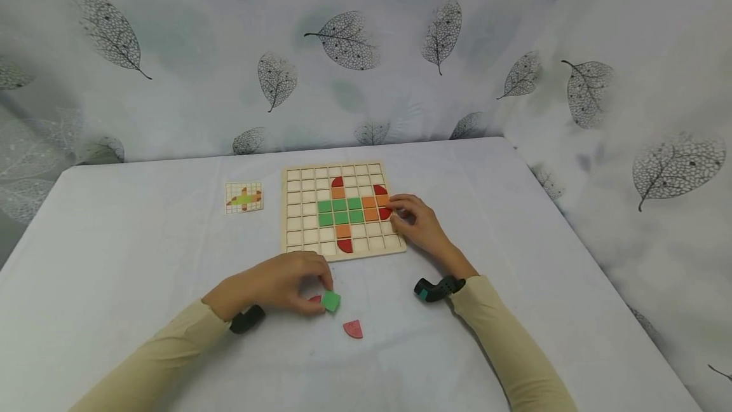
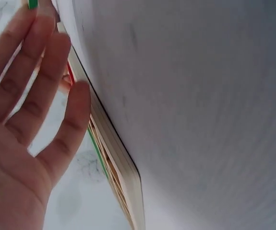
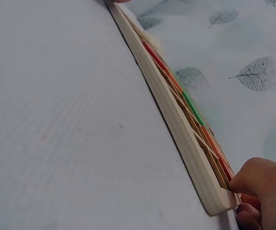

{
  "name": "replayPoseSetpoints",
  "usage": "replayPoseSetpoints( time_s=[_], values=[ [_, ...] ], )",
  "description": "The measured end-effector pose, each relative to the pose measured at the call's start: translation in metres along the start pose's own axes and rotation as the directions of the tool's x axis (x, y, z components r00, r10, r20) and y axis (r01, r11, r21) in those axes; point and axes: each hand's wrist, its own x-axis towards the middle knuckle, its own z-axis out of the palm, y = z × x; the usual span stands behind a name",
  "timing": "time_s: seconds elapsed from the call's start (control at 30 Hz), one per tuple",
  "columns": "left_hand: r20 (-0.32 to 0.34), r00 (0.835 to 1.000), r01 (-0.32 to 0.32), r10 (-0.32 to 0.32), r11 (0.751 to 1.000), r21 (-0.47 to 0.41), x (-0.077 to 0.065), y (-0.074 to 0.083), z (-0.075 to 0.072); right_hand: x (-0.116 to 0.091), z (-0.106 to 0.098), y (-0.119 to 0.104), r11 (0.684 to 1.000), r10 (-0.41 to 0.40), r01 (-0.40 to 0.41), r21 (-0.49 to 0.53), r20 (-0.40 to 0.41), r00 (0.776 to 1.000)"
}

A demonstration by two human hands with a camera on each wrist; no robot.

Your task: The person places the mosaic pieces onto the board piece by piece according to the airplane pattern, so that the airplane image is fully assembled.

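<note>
Between its thumb and fingertips my left hand (image 1: 286, 281) pinches a green square tile (image 1: 331, 301), just in front of the board. The tile's edge peeks out at the top of the left wrist view. My right hand (image 1: 422, 224) grips the right edge of a wooden grid board (image 1: 293, 223), thumb at the rim and the other fingers curled by the side. Several green squares (image 1: 340, 204), orange squares (image 1: 343, 231) and red quarter-circles (image 1: 345, 246) fill cells of the board. A loose red tile (image 1: 315, 299) lies partly hidden beside the left fingertips.
Another red quarter-circle tile (image 1: 352, 329) lies on the white tablecloth (image 1: 412, 355), nearer to me. Left of the board is a small pattern card (image 1: 244, 198) showing a coloured figure on a grid. Behind the table hangs a leaf-printed cloth (image 1: 206, 56).
</note>
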Motion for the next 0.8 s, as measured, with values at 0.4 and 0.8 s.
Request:
replayPoseSetpoints(
  time_s=[0.4,0.8],
  values=[
    [-0.126,0.984,0.139,-0.128,0.987,0.083,-0.001,-0.010,-0.008,0.001,0.000,-0.001,1.000,-0.003,0.003,0.007,-0.002,1.000],
    [-0.223,0.947,0.250,-0.231,0.966,0.063,-0.003,-0.020,-0.012,0.000,0.000,-0.001,1.000,0.010,-0.010,0.014,-0.001,1.000]
  ],
)
